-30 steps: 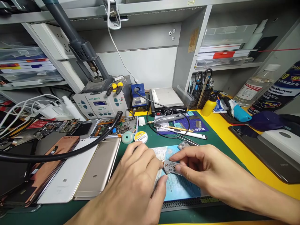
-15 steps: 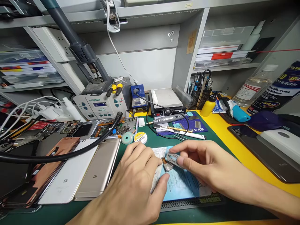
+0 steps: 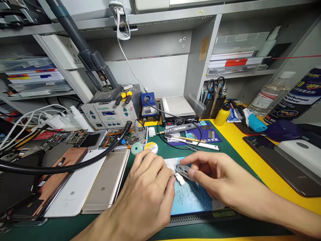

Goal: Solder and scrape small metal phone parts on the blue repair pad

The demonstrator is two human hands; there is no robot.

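Note:
Between the thumb and fingers of my right hand point(image 3: 213, 174) is a thin razor blade point(image 3: 184, 171) with printed lettering. Its edge is close to a small metal phone part point(image 3: 180, 179); whether they touch I cannot tell. My left hand point(image 3: 150, 187) pinches the near left end of that part with thumb and forefinger, and the fingers cover some of it. Under both hands lies a light blue printed sheet point(image 3: 188, 201) on a dark perforated plate point(image 3: 200, 218).
Phones and back covers, including a gold phone point(image 3: 106, 180), line the left side, crossed by a black hose point(image 3: 82, 164). Beyond the hands lie a soldering iron point(image 3: 178, 128), brushes and a parts tray point(image 3: 103, 142). A dark phone point(image 3: 281, 164) rests at right.
My left thumb has closed in toward the forefinger on the metal part. The part has turned and looks brighter. The blade has tilted slightly in my right hand.

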